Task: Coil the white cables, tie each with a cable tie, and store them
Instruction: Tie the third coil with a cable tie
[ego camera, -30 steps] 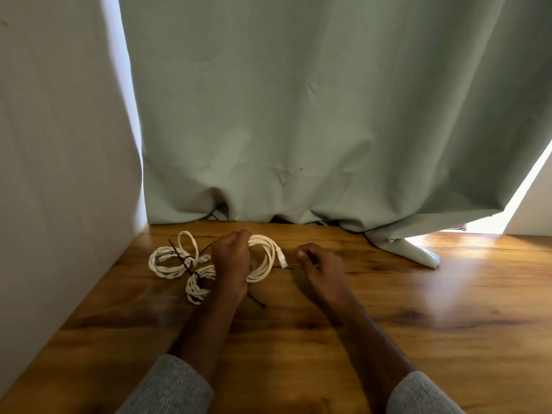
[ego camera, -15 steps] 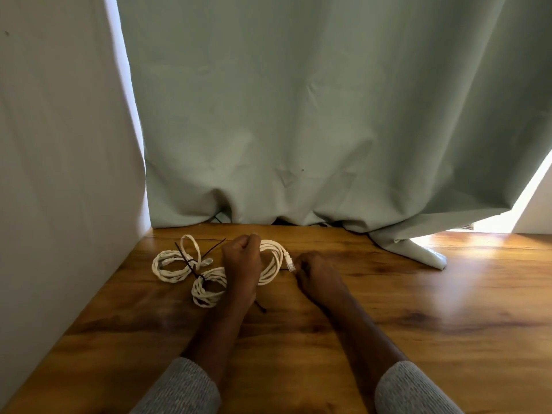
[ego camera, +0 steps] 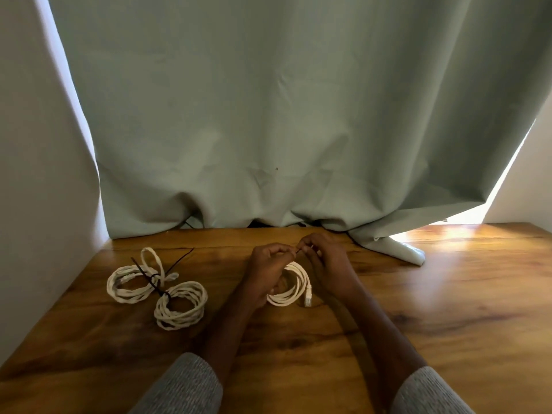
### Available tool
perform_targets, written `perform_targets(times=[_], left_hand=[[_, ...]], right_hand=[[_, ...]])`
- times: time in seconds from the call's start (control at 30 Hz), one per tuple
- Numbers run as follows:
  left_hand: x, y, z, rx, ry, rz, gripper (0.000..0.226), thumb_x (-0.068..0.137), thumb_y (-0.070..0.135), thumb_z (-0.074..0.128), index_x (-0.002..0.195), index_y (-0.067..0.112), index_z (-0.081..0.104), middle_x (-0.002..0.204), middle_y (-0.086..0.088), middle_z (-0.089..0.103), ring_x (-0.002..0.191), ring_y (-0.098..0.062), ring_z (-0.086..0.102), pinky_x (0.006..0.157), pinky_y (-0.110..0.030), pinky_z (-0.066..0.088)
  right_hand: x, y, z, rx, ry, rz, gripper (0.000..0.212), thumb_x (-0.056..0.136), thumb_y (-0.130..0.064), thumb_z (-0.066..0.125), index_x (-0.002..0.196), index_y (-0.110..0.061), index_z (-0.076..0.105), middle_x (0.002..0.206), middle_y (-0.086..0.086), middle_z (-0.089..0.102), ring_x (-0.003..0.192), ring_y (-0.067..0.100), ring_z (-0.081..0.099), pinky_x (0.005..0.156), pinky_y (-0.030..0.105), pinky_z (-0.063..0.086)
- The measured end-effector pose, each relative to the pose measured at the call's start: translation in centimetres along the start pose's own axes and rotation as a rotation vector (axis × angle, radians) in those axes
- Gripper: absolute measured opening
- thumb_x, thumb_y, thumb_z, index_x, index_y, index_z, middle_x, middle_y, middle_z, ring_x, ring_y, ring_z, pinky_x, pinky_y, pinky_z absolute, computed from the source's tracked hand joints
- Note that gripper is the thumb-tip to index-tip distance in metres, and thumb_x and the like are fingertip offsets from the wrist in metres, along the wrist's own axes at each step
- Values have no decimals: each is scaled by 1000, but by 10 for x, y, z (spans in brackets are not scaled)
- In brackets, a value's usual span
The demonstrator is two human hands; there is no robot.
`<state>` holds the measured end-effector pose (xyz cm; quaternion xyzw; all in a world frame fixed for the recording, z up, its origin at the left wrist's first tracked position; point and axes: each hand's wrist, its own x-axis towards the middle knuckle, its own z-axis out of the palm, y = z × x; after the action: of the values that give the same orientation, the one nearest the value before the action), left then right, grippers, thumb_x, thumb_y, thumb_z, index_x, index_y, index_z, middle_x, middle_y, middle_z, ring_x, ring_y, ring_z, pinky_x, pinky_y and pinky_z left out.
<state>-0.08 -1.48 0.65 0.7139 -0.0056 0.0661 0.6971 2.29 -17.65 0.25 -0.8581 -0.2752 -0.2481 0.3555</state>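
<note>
Third white cable coil [ego camera: 291,286] gripped mid-table, near the far edge.

Held up off the wood by the left hand [ego camera: 266,268], fingers curled round the loops; right hand [ego camera: 325,265] alongside, fingertips pinching something thin and dark at the coil's top, thumbs nearly meeting. Two tied coils [ego camera: 134,283] [ego camera: 180,304] lying toward the table's [ego camera: 433,309] far left corner, black cable ties [ego camera: 155,283] crossing between them. Green curtain [ego camera: 283,115] behind.

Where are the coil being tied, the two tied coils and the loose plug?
coil in hand [ego camera: 294,289], head view, right arc of its loops.
left tied coil [ego camera: 127,289], head view, lower strands.
right tied coil [ego camera: 182,306], head view, its wound strands.
plug [ego camera: 307,298], head view, connector body at the cable end.
</note>
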Motion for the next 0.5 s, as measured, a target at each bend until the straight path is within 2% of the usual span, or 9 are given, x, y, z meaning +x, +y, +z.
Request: perform_targets(times=[0.13, 0.2, 0.3, 0.43, 0.5], left_hand=[[1, -6, 0, -10, -18, -47, 14, 92, 17, 64, 90, 12, 78, 56, 2, 56, 32, -3, 35, 37, -15, 26], [2, -6, -1, -39, -25, -58, 15, 91, 17, 64, 86, 13, 77, 57, -2, 55, 32, -4, 33, 39, -15, 25], [2, -6, -3, -99, -37, -80, 16, 92, 16, 63, 83, 13, 76, 53, 0, 49, 32, -6, 30, 42, -16, 21], [-3, -4, -2, -126, -102, -62, 19, 95, 16, 61, 82, 13, 75, 48, 3, 47, 33, -8, 29, 41, -17, 20], [-4, -5, -1, -131, -101, -49, 19, 95, 17, 60, 82, 14, 73, 47, 3, 47, 33, -8, 30, 40, -17, 21]], right_hand=[[3, -6, 1, 148, 35, 28, 14, 97, -8, 62, 101, -19, 70, 95, -6, 68, 87, 8, 62, 71, 10, 43], [4, -11, 1, 262, 52, 67, 18, 95, -4, 65, 110, -15, 69, 95, 0, 71, 88, 9, 66, 74, 14, 49], [3, -16, 2, 500, 46, 237, 32, 94, -3, 68, 124, -11, 62, 91, 8, 75, 85, 12, 72, 75, 19, 54], [1, -17, 5, 517, 13, 238, 8, 94, -2, 66, 101, -4, 71, 88, 9, 74, 81, 12, 70, 72, 22, 55], [2, -17, 4, 490, 43, 220, 8, 95, -3, 65, 92, -4, 72, 87, 9, 73, 82, 14, 69, 75, 27, 56]])
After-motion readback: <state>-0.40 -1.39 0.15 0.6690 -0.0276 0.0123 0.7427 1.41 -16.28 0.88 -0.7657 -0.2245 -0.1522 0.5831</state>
